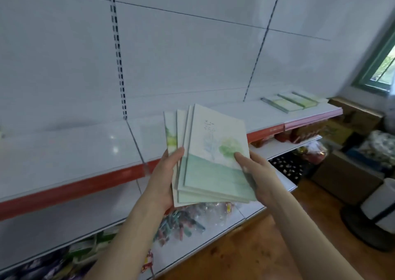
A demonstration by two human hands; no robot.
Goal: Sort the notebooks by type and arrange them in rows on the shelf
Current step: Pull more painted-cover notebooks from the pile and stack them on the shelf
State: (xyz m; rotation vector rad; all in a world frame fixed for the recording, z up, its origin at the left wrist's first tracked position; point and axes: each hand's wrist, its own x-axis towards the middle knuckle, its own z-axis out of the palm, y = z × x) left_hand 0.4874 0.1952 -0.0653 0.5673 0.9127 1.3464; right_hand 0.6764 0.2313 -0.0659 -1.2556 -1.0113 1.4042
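Several fanned notebooks (181, 128): left grip (164, 177) clasps them, right grip (258, 177) pinches the top notebook (215, 168); I'd slide it off flat.

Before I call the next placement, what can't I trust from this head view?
Head view: small print on the top notebook is too small and blurred to read.
Covers beneath it in the held stack are overlapped; only strips show, so type and count are unsure.
Shelf notebooks at far right are distant and blurred; designs unclear.
Fingers of the left hand and right hand behind the stack are hidden by it.
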